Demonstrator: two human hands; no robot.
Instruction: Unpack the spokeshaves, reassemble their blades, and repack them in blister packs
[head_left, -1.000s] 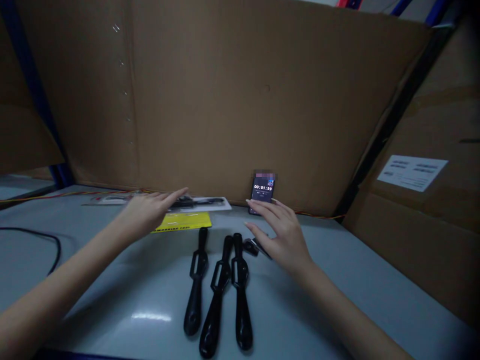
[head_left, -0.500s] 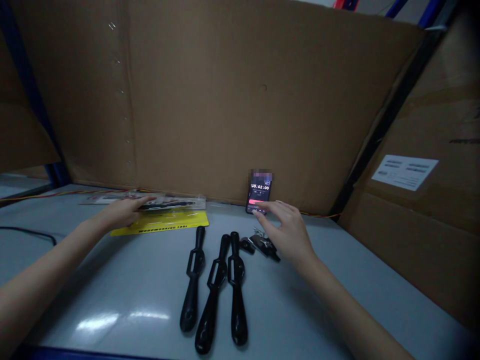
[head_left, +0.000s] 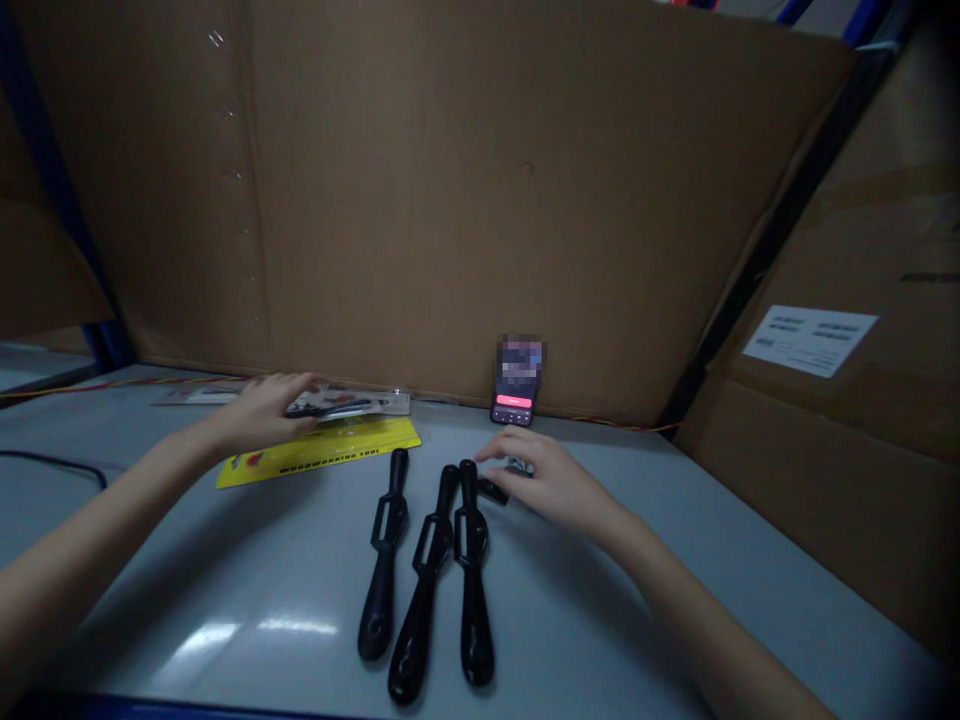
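Observation:
Three black spokeshave bodies, a left one (head_left: 382,560), a middle one (head_left: 424,590) and a right one (head_left: 472,580), lie lengthwise on the table. My right hand (head_left: 551,478) hovers at the top end of the right one, its fingers curved and apart. Beneath it are small dark metal parts (head_left: 493,490), mostly hidden. Farther left, my left hand (head_left: 266,412) reaches over a yellow card (head_left: 322,450) printed "WOODWORKING TOOL", with thumb and fingers spread. Beside its fingertips a dark tool (head_left: 341,409) shows against clear packaging (head_left: 397,402); contact is unclear.
A phone (head_left: 516,385) leans upright against the cardboard back wall (head_left: 390,200). Another cardboard panel with a white label (head_left: 810,340) bounds the right side. A black cable (head_left: 56,460) lies at the left of the grey table (head_left: 285,560).
My right hand has moved left and down from in front of the phone to the metal parts. My left hand has shifted slightly right, its fingers spreading; the yellow card has tilted slightly.

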